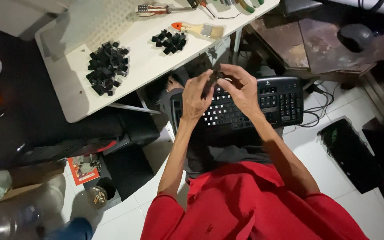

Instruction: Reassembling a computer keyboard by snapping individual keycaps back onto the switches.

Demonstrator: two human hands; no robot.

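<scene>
Sitting on the white table (81, 104), two heaps of loose black keycaps (107, 67) lie beside a paintbrush (198, 29). Below, the left hand (195, 98) and right hand (241, 86) meet above a black keyboard (281, 100) on the lap, fingers closed around a small dark piece (213, 79), probably a keycap. It looks light, stiff, easily dropped; pinching its sides seems best.

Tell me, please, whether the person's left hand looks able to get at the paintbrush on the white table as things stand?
Probably yes: the paintbrush lies in the open near the table's edge, nothing covering it. But the left hand shares a small dark piece with the right hand.
</scene>
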